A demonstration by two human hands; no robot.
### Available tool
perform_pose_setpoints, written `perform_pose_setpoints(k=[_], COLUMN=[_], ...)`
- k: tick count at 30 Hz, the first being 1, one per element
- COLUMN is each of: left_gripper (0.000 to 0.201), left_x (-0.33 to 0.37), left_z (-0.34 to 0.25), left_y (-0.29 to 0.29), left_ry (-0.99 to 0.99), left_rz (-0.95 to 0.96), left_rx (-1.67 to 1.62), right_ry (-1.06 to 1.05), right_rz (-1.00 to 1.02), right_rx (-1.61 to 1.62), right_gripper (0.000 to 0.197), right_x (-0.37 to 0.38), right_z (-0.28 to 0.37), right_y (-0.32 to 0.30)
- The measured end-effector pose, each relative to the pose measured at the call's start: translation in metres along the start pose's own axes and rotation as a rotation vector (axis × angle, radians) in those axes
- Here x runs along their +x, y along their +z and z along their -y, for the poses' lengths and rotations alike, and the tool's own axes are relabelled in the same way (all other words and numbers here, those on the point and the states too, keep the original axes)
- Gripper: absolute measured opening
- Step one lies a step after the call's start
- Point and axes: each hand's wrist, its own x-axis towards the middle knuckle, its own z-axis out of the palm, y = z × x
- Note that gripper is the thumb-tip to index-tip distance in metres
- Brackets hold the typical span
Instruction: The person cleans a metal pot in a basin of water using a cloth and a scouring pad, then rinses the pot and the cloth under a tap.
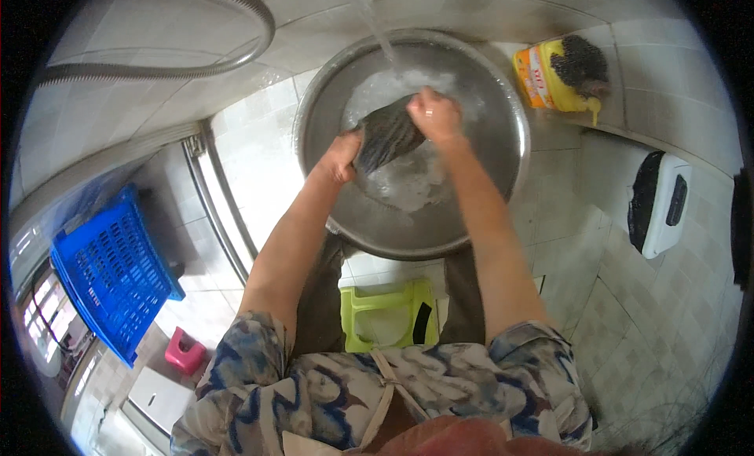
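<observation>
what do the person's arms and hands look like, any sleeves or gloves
The left hand and right hand are bare, without gloves, and no watch shows at either wrist. The left sleeve and right sleeve are loose, blotched in blue, cream and grey-brown, and end near the elbows. Rings: cannot tell.

The left hand (342,156) and right hand (436,116) gripped a dark cloth (390,135) over a metal basin (493,142), where water (383,43) fell. A green stool (385,301) stood between the legs (463,299), with a blue basket (118,271) left and a yellow tub (559,87) right.
</observation>
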Motion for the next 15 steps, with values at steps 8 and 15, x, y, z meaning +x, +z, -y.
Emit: perform_pose_setpoints(k=[8, 15], left_gripper=[0.081, 0.078], left_x=[0.029, 0.006], left_z=[0.039, 0.013], left_y=[-0.075, -0.038], left_ry=[-0.142, 0.283], left_rz=[-0.068, 0.368], left_rx=[0.144, -0.410], right_ry=[0.626, -0.017], right_rz=[0.229, 0.550], right_rx=[0.247, 0.833], right_gripper=[0.031, 0.023], right_x=[-0.029, -0.053], right_z=[0.001, 0.165], right_y=[0.019, -0.056])
